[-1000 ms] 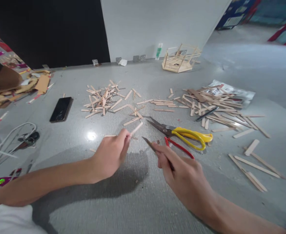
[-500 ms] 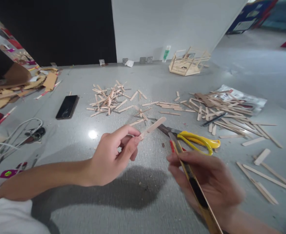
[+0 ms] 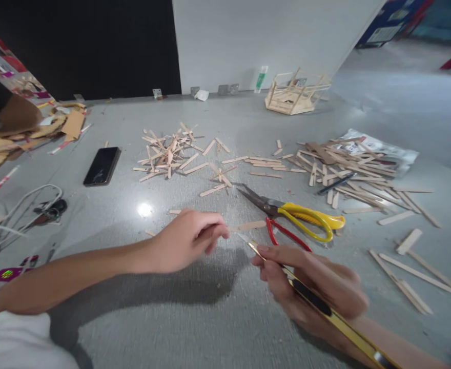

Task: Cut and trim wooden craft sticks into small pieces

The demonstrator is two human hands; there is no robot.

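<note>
My left hand [image 3: 189,241] pinches one end of a wooden craft stick [image 3: 250,225], which points right, low over the table. Slightly blurred, my right hand [image 3: 313,279] is wrapped round a yellow and black box cutter [image 3: 310,296]. Its blade is out and reaches up-left, close to the stick near my left fingertips; whether they touch I cannot tell. Just beyond the stick lie yellow-handled scissors [image 3: 306,212], with their blades apart. A red-handled tool [image 3: 272,233] sits beside the scissors, partly hidden behind my right hand.
Cut stick pieces [image 3: 167,156] lie scattered at centre-left, and a heap of sticks [image 3: 364,179] on the right. At the back stand a stick-built frame [image 3: 292,106] and a glue stick [image 3: 261,79]. A phone [image 3: 101,166] and a white cable [image 3: 52,187] are at left.
The box cutter has swung so its blade is near the stick by my left fingers. My left hand has lowered and turned the stick flatter. The view has shifted slightly.
</note>
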